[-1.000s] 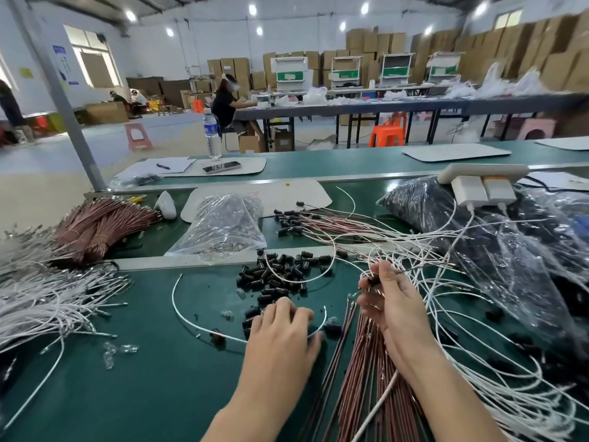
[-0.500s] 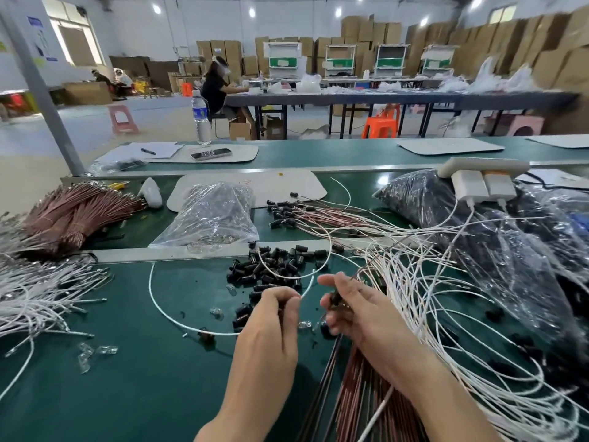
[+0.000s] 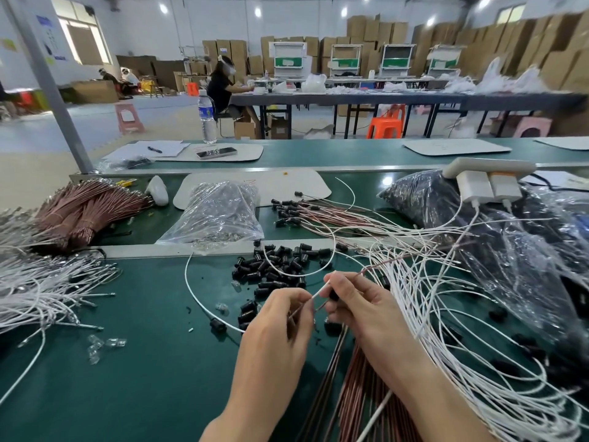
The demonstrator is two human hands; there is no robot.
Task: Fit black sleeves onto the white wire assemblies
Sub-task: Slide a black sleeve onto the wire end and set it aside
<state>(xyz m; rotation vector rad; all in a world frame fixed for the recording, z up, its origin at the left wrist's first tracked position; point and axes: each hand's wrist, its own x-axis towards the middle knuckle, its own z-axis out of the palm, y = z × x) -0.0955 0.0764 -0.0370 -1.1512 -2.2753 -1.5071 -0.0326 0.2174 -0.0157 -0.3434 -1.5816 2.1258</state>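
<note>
Green bench (image 3: pixel 127 393): black sleeves (image 3: pixel 277 266), white wires (image 3: pixel 41 291).

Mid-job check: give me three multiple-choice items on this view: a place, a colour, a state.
1. The loose black sleeves lie: A in a bag; B on the table just beyond the left hand and right hand; C on the floor.
2. The wire between the hands is: A white; B blue; C green.
3. The left hand is: A flat on the table; B off camera; C pinching the wire.
Answers: B, the pile sits past both hands; A, it reads white against the green; C, thumb and finger close on it.
</note>
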